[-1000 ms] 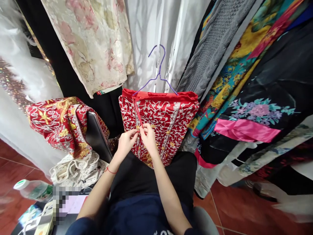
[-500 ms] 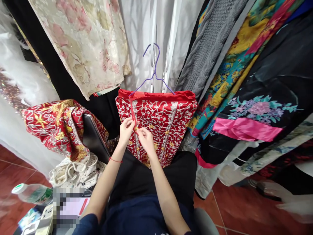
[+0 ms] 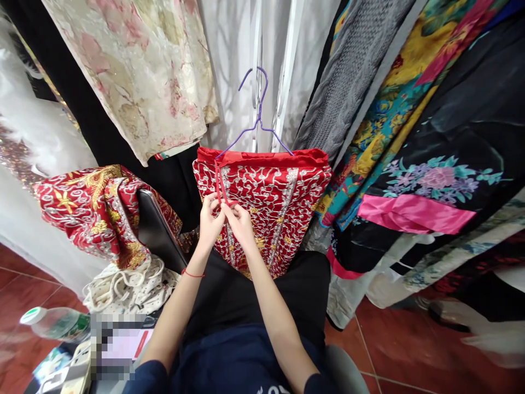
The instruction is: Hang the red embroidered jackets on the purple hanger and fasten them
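Head view: left hand [image 3: 212, 220] and right hand [image 3: 241, 223] pinch a cord [image 3: 219, 181] on a red garment [image 3: 262, 191]. A purple hanger [image 3: 259, 112] tops its far edge.

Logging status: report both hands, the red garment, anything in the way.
Left hand, right hand: both pinching red cord. Red garment: purple hanger at top edge. Nothing seen obstructing the hands.

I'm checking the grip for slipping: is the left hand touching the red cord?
Touching: the head view shows the left hand's fingertips closed on the red cord, below the red waistband.
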A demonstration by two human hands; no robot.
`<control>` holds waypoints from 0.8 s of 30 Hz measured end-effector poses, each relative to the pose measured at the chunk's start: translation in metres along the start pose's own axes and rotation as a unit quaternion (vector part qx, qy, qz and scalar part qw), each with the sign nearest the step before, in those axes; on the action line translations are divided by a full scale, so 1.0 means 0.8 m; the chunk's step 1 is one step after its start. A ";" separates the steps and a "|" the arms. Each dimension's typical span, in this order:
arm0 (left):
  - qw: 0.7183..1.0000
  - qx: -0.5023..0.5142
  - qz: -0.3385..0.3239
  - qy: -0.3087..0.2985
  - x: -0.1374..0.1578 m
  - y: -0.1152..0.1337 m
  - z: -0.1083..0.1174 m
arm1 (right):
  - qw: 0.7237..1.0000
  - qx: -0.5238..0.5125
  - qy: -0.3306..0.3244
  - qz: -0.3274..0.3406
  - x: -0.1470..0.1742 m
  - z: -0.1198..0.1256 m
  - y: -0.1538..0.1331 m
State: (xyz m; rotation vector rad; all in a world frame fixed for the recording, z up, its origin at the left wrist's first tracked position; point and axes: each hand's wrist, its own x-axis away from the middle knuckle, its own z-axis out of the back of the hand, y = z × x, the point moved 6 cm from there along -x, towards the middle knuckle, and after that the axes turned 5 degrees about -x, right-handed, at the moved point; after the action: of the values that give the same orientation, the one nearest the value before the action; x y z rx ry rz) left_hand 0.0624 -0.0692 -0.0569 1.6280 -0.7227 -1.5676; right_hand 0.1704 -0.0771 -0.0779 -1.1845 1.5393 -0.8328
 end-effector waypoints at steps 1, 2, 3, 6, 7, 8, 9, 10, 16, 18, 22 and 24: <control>1.000 0.002 0.003 0.003 0.000 -0.001 0.001 | 1.000 -0.010 0.007 0.004 -0.001 0.000 0.000; 1.000 0.010 0.011 0.008 0.001 -0.004 0.002 | 1.000 -0.015 0.016 0.009 -0.003 0.000 0.001; 0.999 0.020 0.023 0.012 0.001 -0.007 0.004 | 1.000 -0.014 0.023 0.012 -0.004 0.001 0.002; 0.999 0.034 0.037 0.022 0.001 -0.015 0.007 | 1.000 0.004 0.017 0.005 -0.008 0.001 0.010; 0.999 0.023 0.028 0.032 0.002 -0.014 0.010 | 1.000 0.007 0.009 0.006 -0.009 0.001 0.011; 0.999 0.002 0.013 0.049 0.003 -0.013 0.014 | 1.000 0.007 -0.001 0.009 -0.009 0.000 0.012; 0.997 -0.026 -0.004 0.069 0.004 -0.009 0.019 | 1.000 0.007 -0.012 0.013 -0.010 -0.001 0.013; 0.994 -0.064 -0.024 0.091 0.006 -0.005 0.024 | 1.000 0.010 -0.021 0.016 -0.010 -0.001 0.014; 0.930 -0.337 -0.128 0.072 0.013 0.026 0.023 | 0.993 0.114 -0.009 0.042 -0.007 0.006 0.015; 0.920 -0.363 -0.140 0.053 0.011 0.029 0.019 | 0.991 0.126 -0.004 0.051 -0.005 0.006 0.013; 0.930 -0.338 -0.146 -0.003 -0.001 0.028 0.011 | 0.989 0.125 -0.001 0.076 -0.004 0.004 0.008; 0.941 -0.305 -0.141 -0.047 -0.007 0.026 0.008 | 0.990 0.112 -0.005 0.083 -0.004 0.004 0.009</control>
State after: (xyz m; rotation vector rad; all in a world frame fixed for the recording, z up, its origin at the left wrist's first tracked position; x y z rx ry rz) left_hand 0.0573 -0.0772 -0.0367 1.2239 -0.0167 -1.8447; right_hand 0.1712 -0.0716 -0.0846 -0.8836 1.4705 -0.8613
